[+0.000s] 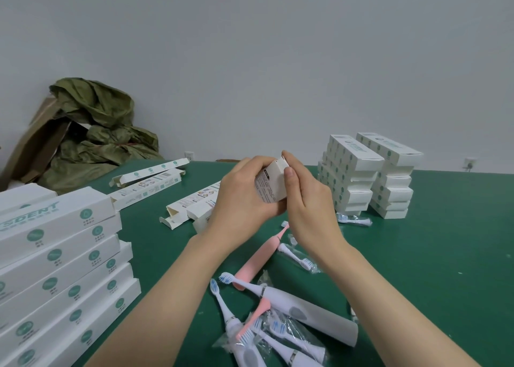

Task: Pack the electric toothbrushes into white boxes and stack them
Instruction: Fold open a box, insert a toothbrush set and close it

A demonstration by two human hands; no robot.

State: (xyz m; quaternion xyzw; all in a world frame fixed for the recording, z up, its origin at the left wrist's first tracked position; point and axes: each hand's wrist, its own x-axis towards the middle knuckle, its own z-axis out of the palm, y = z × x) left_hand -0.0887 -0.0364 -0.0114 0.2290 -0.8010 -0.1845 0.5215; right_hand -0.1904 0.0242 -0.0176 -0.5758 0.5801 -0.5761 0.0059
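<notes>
Above the green table (434, 258) I hold one white box (271, 184) end-on. My left hand (243, 197) grips it from below and behind. My right hand (308, 199) pinches its top end flap with thumb and fingers. Below my wrists lie a pink toothbrush (257, 258) and a heap of white and pink toothbrushes (278, 325) with bagged brush heads (296, 255). A stack of white boxes (367, 176) stands at the right back, another stack of boxes (64, 266) at the left.
Several open, unfilled boxes (147, 183) lie flat on the table behind my left hand. A brown carton with crumpled green wrapping (94, 133) sits in the far left corner against the white wall. One bagged brush head (354, 219) lies beside the right stack.
</notes>
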